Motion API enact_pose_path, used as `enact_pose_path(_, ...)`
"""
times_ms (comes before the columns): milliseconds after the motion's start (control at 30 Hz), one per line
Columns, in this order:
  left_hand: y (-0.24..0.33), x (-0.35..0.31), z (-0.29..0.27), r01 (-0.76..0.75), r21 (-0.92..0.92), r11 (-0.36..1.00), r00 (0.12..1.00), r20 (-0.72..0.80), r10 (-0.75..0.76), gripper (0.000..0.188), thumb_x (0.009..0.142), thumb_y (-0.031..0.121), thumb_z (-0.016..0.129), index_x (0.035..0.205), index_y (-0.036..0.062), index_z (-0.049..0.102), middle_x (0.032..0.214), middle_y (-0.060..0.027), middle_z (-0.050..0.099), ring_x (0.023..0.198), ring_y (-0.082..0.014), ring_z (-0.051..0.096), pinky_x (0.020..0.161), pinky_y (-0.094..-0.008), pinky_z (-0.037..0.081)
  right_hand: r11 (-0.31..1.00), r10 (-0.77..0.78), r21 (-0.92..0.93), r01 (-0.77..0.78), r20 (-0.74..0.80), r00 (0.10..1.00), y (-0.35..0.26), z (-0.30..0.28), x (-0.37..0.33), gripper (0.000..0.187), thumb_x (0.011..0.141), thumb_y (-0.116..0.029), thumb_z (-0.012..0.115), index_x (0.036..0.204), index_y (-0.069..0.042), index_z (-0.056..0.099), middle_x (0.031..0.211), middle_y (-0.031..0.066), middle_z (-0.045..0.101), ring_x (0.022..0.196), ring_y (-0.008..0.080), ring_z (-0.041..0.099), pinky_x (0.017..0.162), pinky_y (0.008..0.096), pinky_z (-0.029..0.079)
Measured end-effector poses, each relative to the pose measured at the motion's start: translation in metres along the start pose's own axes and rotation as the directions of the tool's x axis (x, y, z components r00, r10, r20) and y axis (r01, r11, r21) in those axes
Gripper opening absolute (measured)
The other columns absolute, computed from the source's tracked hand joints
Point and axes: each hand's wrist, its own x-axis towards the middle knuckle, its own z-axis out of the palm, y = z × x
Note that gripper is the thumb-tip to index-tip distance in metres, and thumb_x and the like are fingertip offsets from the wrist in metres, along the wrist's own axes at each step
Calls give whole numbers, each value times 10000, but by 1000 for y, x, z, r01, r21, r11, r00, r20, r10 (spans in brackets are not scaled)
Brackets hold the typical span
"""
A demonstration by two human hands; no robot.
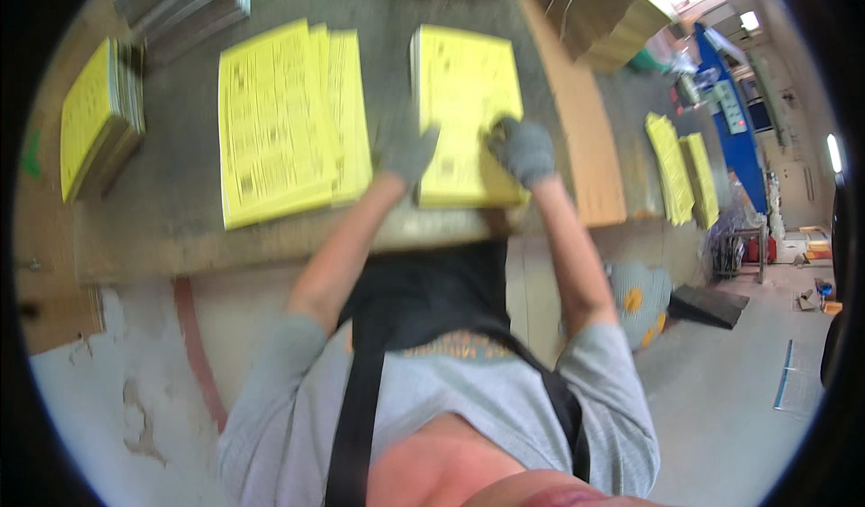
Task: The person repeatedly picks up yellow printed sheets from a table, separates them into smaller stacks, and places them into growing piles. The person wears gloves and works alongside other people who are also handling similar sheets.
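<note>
Yellow sheet stack (467, 79) lay on the dark table (180, 164), near its front edge, right in front of the person, long side running away from the body. Printed face up, sides roughly squared. Both hands wore gray gloves. Left hand (407, 153) was at the stack's left edge, thumb toward the top sheet; motion blur, so cannot tell whether it was open or closed. Right hand (523, 151) was over the stack's right edge, fingers curled in; cannot tell if it pinched any paper.

Just left of the left hand: fanned yellow pile (279, 119), sheets overlapping unevenly. Far left: thick yellow-topped stack (88, 124), tilted in view. Upper left: gray stack (185, 2). Right of the right hand: brown cardboard strip (586, 137) along the table. Beyond it, two narrow yellow piles (682, 173) side by side. Person wore a black apron (432, 291) over a gray shirt (450, 381).
</note>
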Motion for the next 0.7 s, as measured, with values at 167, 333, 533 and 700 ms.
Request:
enact_pose_path(167, 9, -22, 0, 68, 181, 981, 993, 85, -84, 786, 861, 532, 429, 1383, -29, 253, 1426, -248, 257, 1348, -357, 193, 1118, -428, 91, 935, 288, 299, -193, -321, 902, 39, 17, -34, 180, 794, -249, 625, 883, -95, 605, 826, 161, 646, 767, 332, 622, 699, 423, 487)
enact_pose_path(333, 20, -19, 2, 110, 105, 988, 988, 95, -120, 838, 854, 567, 429, 1399, -35, 219, 1454, -254, 198, 1368, -361, 148, 1123, -415, 92, 891, 327, 401, -215, -236, 915, 35, 28, -42, 221, 796, -261, 635, 913, -77, 598, 792, 162, 650, 743, 331, 634, 683, 408, 492)
enact_pose_path(533, 19, -18, -3, 60, -41, 997, 997, 45, -58, 778, 840, 515, 490, 1365, -29, 303, 1412, -250, 291, 1330, -377, 236, 1108, -425, 162, 833, 346, 524, -177, -244, 906, 28, 15, -45, 205, 806, -251, 621, 929, -90, 592, 803, 153, 651, 748, 323, 634, 679, 407, 489)
enact_pose_path(700, 12, -20, -4, -62, -107, 992, 979, -201, 40, 623, 783, 295, 630, 1279, -10, 408, 1276, -235, 433, 1209, -368, 385, 1044, -437, 280, 866, 301, 489, -109, -335, 893, 28, 20, -45, 203, 807, -244, 625, 935, -89, 595, 809, 145, 655, 736, 303, 638, 685, 382, 496)
